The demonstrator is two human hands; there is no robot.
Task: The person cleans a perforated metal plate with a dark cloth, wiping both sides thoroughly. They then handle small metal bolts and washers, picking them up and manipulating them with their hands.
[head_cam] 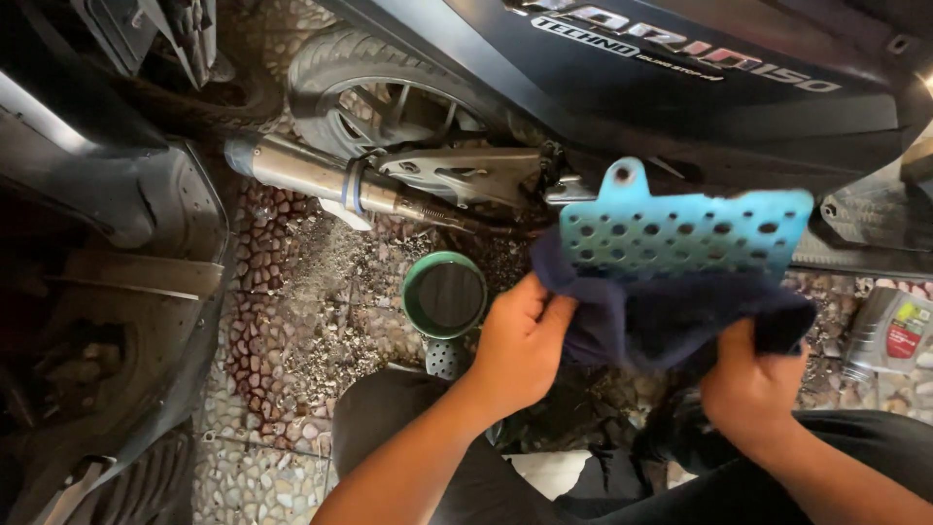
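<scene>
A light blue perforated metal plate (680, 228) with a tab and hole at its top is held up in front of me, wrapped from below in a dark navy cloth (661, 316). My left hand (520, 340) grips the cloth and the plate's left lower edge. At the right lower edge my right hand (748, 384) clutches the cloth. The plate's lower part is hidden by the cloth.
A dark scooter body (680, 87) with rear wheel (384, 92) and silver exhaust pipe (311, 175) stands behind. A green round tin (444, 295) sits on the pebbled floor (292, 321). A grey oil bottle (889, 335) lies at right. Another scooter's panel (107, 243) fills the left.
</scene>
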